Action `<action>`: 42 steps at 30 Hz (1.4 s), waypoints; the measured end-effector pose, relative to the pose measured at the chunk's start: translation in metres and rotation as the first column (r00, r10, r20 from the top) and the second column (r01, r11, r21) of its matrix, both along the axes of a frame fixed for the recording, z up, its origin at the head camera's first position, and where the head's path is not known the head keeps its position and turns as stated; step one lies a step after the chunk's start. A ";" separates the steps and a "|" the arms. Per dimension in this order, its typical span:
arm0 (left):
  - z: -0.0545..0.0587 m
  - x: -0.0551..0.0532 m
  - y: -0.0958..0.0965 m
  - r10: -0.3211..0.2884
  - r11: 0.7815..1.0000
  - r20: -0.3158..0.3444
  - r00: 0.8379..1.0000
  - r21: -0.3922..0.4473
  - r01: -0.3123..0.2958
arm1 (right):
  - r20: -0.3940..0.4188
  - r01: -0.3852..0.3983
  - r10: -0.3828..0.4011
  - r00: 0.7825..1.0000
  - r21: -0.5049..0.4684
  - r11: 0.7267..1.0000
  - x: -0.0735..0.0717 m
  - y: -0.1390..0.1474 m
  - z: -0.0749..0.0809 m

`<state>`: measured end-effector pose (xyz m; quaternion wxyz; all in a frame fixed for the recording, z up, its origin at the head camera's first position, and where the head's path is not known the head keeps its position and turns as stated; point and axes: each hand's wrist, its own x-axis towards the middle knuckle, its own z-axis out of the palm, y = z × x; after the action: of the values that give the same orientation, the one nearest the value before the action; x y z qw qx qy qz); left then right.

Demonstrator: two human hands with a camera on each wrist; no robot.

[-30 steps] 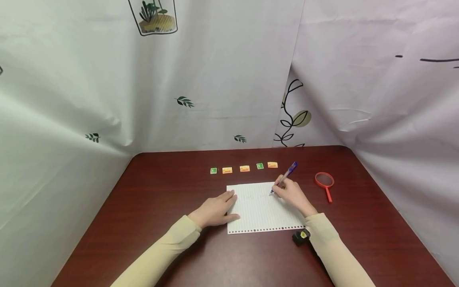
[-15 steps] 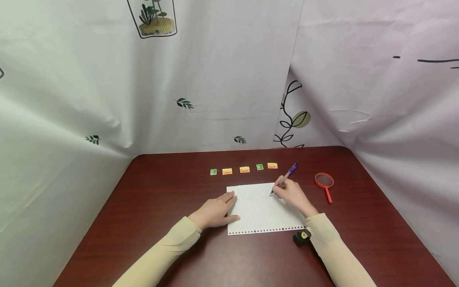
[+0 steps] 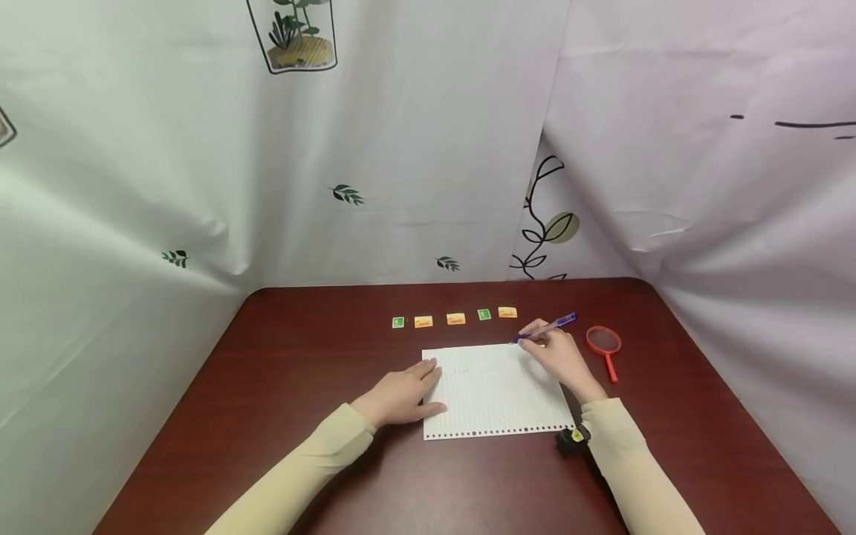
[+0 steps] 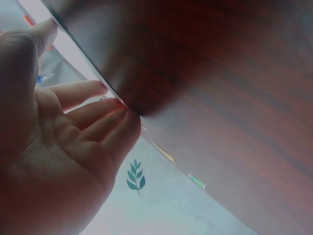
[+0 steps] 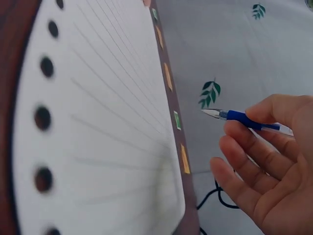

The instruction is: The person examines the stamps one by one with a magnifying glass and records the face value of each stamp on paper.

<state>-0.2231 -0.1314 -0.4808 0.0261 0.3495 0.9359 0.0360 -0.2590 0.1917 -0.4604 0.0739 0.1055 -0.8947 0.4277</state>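
A sheet of lined paper (image 3: 495, 397), with a row of punched holes along its near edge, lies on the dark red table. My left hand (image 3: 401, 394) rests on its left edge, fingers extended; in the left wrist view the fingertips (image 4: 129, 120) reach down to the paper's edge. Between thumb and fingers, my right hand (image 3: 562, 362) pinches a pen (image 5: 239, 117) with a blue grip and blue cap end. The pen's metal tip is raised off the paper near its far right corner. Faint marks show on the upper part of the sheet.
Beyond the paper, several small stamp-like pieces lie in a row, among them a green one (image 3: 484, 315) and an orange one (image 3: 455, 319). A red magnifying glass (image 3: 604, 340) lies to the right. White curtains (image 3: 414, 148) enclose the table.
My right hand has moved away and to the right, lifting the pen's tip from the sheet; the pen now lies flatter in the hand. My left hand has stayed in place.
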 end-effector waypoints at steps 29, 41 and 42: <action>-0.002 0.001 -0.001 -0.007 1.000 -0.025 1.000 -0.009 0.007 | -0.238 -0.272 0.301 0.923 0.149 0.951 -0.005 0.052 0.013; -0.001 0.003 -0.001 0.007 1.000 -0.015 1.000 -0.011 -0.007 | -0.159 -0.175 0.237 0.958 0.331 0.927 -0.009 0.062 0.011; -0.001 0.004 -0.001 0.008 1.000 -0.011 1.000 -0.010 -0.008 | -0.147 -0.165 0.225 0.963 0.337 0.927 -0.009 0.063 0.010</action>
<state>-0.2194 -0.1320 -0.4815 0.0224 0.3457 0.9376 0.0294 -0.2683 0.2544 -0.4502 0.0945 0.2436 -0.9268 0.2697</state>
